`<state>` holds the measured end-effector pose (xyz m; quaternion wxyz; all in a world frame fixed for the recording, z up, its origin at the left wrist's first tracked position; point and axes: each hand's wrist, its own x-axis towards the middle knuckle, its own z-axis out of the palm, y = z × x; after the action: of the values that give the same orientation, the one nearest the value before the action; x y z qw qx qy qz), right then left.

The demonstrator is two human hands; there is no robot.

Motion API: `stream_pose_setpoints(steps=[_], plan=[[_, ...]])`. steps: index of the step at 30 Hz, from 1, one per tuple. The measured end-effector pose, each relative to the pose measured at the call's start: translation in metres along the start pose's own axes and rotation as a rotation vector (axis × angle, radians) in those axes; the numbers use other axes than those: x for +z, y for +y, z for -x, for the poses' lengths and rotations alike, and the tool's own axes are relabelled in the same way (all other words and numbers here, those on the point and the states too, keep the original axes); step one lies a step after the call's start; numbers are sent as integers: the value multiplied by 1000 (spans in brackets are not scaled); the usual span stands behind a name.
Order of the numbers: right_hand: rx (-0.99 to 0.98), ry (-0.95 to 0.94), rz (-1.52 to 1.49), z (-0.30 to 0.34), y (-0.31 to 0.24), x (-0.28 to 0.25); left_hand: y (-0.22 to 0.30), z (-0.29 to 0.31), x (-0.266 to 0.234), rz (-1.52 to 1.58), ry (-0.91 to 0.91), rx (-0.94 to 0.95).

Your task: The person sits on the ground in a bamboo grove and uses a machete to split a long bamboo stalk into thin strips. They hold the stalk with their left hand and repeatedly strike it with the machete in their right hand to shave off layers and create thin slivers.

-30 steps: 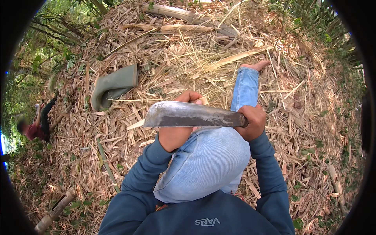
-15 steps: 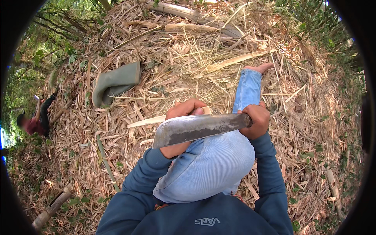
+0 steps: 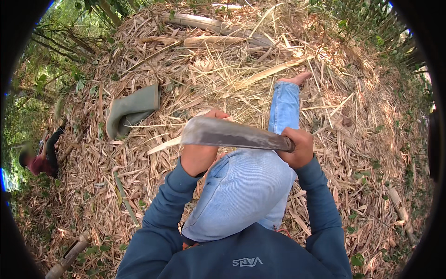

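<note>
1. Right hand [image 3: 300, 148]: fingers wrapped round the machete [image 3: 232, 134], which spans the centre; grip firmly.
2. Left hand [image 3: 198, 159]: fingers mostly behind the machete, hold unclear; guard them from its edge.
3. Pale strip [image 3: 164, 145], left of centre: best steadied.
4. Bent knee [image 3: 260, 172], lower centre: swing clear.

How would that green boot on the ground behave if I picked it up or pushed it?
The green boot would probably flex at the shaft, since its surface looks smooth and rubbery. Lying on its side, with the foot angled off the shaft, it would likely drag through the dry litter rather than roll.
</note>
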<state>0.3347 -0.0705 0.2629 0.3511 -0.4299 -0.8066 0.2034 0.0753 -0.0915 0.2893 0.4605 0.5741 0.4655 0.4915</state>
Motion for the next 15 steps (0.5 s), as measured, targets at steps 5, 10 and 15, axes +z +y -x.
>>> stream_pose_setpoints(steps=[5,10,15], plan=[[-86,-44,110,-7,11,-3,0,2,9,-163,19,-12],[-105,-71,126,-11,7,0,6,4,5,-89,40,-103],[-102,-75,132,-12,10,5,5,5,3,-148,21,-76]])
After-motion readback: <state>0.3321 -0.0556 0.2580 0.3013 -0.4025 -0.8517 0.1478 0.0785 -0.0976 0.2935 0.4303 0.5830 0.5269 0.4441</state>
